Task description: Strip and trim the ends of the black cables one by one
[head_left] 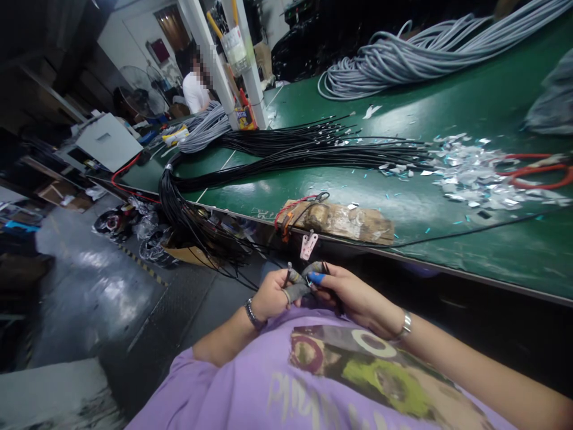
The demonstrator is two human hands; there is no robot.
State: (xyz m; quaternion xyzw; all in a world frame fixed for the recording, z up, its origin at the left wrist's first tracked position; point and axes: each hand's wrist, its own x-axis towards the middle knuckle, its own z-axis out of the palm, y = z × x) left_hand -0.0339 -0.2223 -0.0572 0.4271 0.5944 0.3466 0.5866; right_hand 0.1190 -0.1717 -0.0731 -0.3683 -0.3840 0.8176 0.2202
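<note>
My left hand (274, 294) and my right hand (336, 288) meet close in front of the purple shirt, just off the bench's near edge. Grey coverings wrap some of the fingertips, and the right thumb has a blue one. Both hands are closed in a pinch on a thin black cable (287, 276); its end between the fingertips is small and mostly hidden. Just beyond the fingers, a pale pink clip (308, 245) hangs at the bench edge. Behind it lies a worn wooden block (349, 222) with red and black wires tied around its left end.
On the green bench (403, 113) lie bundled black cables (286, 156), coiled grey cable (385, 65), foil scraps (468, 173) and red-handled scissors (532, 172). A post (210, 65) rises at the far side. Another person (196, 89) sits beyond. Black cables hang over the bench edge at left.
</note>
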